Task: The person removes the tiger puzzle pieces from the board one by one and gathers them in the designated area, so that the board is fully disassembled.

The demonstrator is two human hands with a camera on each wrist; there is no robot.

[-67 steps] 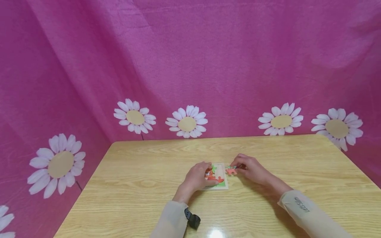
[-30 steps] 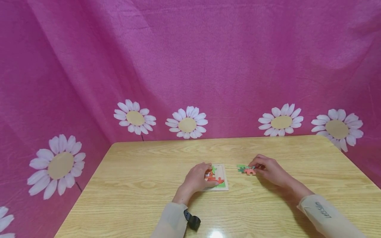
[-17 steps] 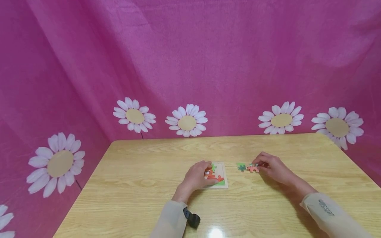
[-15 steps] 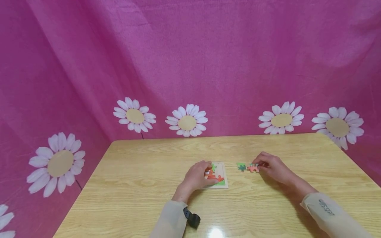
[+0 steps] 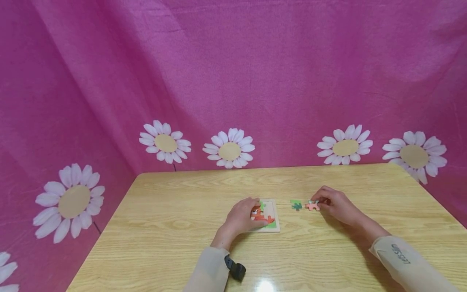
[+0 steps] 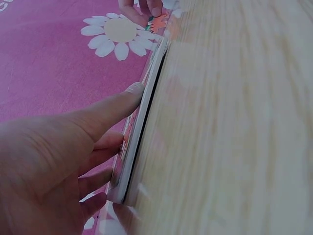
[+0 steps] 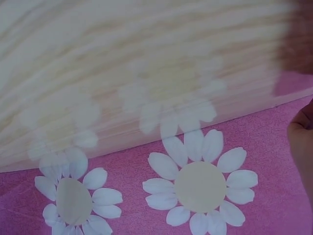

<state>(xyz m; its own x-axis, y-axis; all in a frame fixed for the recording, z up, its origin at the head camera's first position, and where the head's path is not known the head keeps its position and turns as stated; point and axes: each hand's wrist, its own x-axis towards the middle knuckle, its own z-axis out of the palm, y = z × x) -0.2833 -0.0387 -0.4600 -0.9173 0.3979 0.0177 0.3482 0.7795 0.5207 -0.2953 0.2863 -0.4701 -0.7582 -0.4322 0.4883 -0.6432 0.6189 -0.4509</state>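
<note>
In the head view my left hand (image 5: 238,217) spans the left part of a small framed jigsaw puzzle board (image 5: 277,222), which shows an orange animal on green. Its thumb lies at the near side and its fingers at the far side, holding the board on the table. The left wrist view shows the thumb (image 6: 124,103) on the board's pale edge (image 6: 142,122). To the right, my right hand (image 5: 333,205) pinches an orange puzzle piece (image 5: 312,206) between thumb and fingers. A green puzzle piece (image 5: 296,205) lies between that piece and the board.
The wooden table (image 5: 175,219) carries the board and pieces. A pink curtain (image 5: 277,81) with white daisies hangs behind its far edge and along the left. A black strap with a small device (image 5: 236,269) is on the left wrist.
From beside the board, my right hand has moved right with the orange piece. The green piece, earlier overlapped by the orange one, now lies apart from it. My left hand stays put.
</note>
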